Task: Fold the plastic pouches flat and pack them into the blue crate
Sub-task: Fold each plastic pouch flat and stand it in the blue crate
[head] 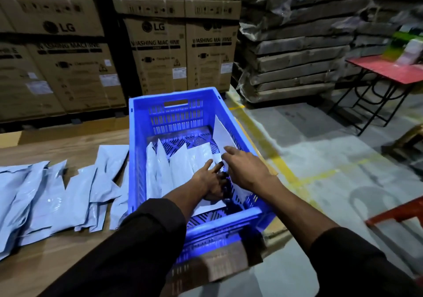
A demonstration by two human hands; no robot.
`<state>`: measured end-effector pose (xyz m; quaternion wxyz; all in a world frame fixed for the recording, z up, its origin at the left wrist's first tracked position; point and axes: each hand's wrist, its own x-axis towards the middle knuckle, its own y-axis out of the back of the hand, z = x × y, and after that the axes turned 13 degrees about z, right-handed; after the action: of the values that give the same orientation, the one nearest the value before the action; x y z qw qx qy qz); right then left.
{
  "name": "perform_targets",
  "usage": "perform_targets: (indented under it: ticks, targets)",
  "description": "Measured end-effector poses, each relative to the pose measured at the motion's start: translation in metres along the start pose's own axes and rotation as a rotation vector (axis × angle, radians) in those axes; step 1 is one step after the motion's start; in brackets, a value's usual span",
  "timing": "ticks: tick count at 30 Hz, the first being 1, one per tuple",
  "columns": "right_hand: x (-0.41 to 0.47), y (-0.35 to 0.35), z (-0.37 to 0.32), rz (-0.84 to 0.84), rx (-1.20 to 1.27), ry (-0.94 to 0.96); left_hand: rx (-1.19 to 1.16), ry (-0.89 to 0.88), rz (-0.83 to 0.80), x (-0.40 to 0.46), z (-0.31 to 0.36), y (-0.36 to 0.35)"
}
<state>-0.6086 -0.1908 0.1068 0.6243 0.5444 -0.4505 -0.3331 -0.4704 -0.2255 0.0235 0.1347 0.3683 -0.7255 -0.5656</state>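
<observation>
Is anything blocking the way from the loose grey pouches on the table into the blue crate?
Nothing visible blocks it. The loose grey plastic pouches lie on the wooden table beside the open-topped blue plastic crate. Both the left hand and the right hand are inside it, on the packed pouches.

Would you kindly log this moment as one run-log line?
stage: packing | left hand: pressing pouches in blue crate | right hand: on white pouch by right wall | unpacked pouches: on table

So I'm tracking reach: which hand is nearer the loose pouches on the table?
Left. The left hand is inside the crate, closer to the pouches; the right hand is farther right.
</observation>
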Motion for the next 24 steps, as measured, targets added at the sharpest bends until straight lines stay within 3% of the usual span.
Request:
perform_targets:
  ticks: [8, 14, 24]
  targets:
    - [0.008, -0.005, -0.004, 0.02, -0.047, -0.01, 0.057, 0.065, -0.088, 0.007, 0.0, 0.009]
    - [0.022, -0.02, -0.012, 0.002, 0.012, -0.029, -0.017, 0.266, 0.074, -0.013, -0.014, 0.008]
    - [0.059, -0.067, -0.038, -0.104, 0.106, 0.036, -0.228, 0.541, 0.134, -0.079, -0.038, 0.006]
